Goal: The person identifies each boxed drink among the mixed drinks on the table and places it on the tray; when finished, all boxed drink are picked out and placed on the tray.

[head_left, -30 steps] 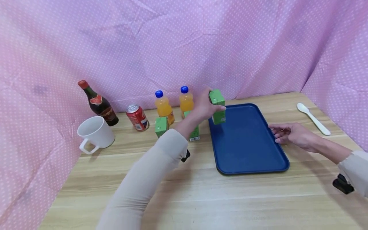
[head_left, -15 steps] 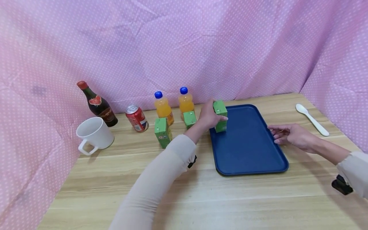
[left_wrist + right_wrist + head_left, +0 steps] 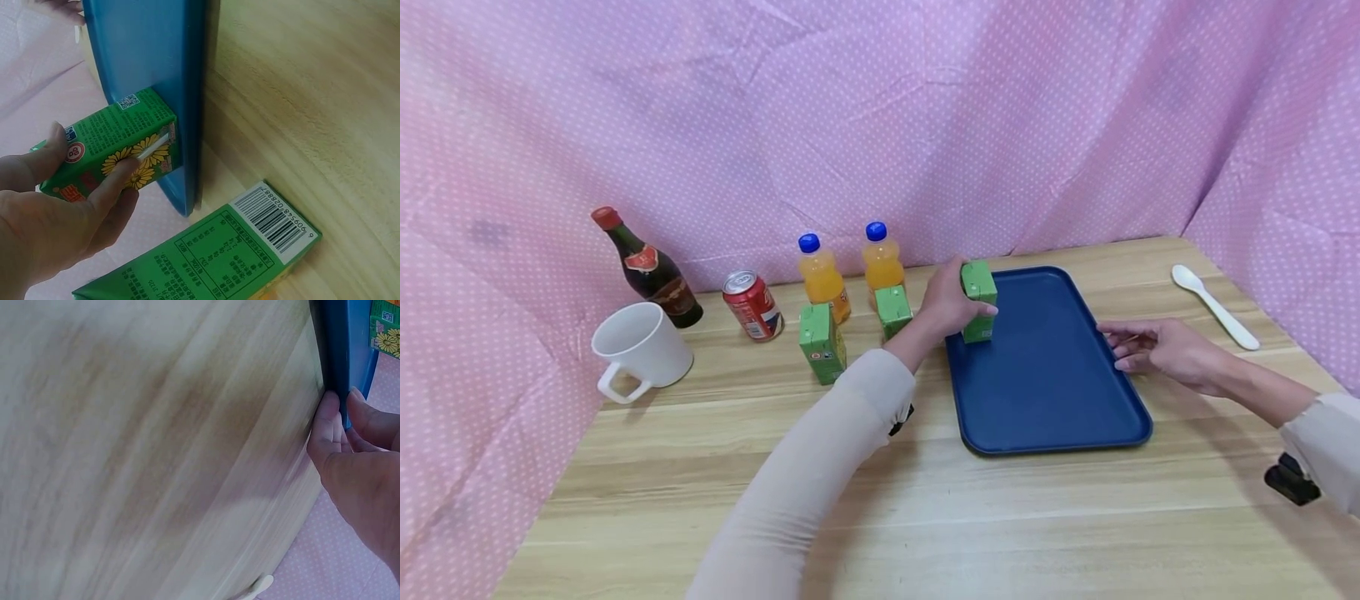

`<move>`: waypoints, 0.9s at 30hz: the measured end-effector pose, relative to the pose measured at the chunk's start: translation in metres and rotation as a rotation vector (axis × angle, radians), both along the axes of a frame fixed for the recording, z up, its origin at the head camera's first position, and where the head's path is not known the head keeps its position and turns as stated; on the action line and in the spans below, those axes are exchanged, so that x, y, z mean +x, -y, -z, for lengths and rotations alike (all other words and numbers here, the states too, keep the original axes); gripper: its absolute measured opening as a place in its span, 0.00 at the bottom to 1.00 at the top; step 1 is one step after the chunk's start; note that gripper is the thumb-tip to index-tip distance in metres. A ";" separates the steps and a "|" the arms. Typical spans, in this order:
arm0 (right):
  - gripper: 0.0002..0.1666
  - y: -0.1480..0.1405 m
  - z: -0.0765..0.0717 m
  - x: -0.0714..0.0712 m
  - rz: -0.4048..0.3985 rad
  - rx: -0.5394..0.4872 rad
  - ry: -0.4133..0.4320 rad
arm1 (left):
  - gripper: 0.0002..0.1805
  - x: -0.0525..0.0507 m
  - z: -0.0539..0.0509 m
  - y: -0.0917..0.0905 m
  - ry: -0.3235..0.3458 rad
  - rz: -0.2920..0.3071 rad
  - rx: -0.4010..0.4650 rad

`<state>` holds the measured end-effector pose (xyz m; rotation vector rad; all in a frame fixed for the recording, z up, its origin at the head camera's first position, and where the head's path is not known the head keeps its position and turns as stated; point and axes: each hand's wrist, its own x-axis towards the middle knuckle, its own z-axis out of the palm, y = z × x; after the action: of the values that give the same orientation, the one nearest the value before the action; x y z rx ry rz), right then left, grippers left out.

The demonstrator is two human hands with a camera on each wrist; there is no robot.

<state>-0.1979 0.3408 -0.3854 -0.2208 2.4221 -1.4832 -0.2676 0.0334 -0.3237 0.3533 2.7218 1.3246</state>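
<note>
My left hand point(image 3: 947, 302) grips a green drink carton point(image 3: 979, 304), which stands upright at the back left corner of the blue tray point(image 3: 1048, 375). In the left wrist view, thumb and fingers of the left hand point(image 3: 75, 206) pinch the carton point(image 3: 119, 144) near its top, its base against the tray point(image 3: 144, 50). My right hand point(image 3: 1176, 354) holds the tray's right edge; in the right wrist view the right hand point(image 3: 356, 450) has thumb and fingers on either side of the rim.
Two more green cartons point(image 3: 822, 346) point(image 3: 893, 312) stand left of the tray, before two orange drink bottles point(image 3: 823, 279) point(image 3: 883, 262). Further left are a red can point(image 3: 754, 307), a dark bottle point(image 3: 658, 279) and a white mug point(image 3: 651, 346). A white spoon point(image 3: 1216, 308) lies at the right.
My left hand has brought the carton down and slightly right, from above the tray's back left corner onto the tray. My right hand has stayed at the tray's edge.
</note>
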 end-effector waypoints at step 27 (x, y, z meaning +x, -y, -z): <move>0.40 -0.001 0.001 0.000 -0.001 -0.037 -0.014 | 0.39 0.046 -0.065 0.068 -0.275 0.094 0.022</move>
<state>-0.1979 0.3417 -0.3864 -0.2406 2.4061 -1.5325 -0.2212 -0.0345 -0.2588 0.7050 2.8656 1.3736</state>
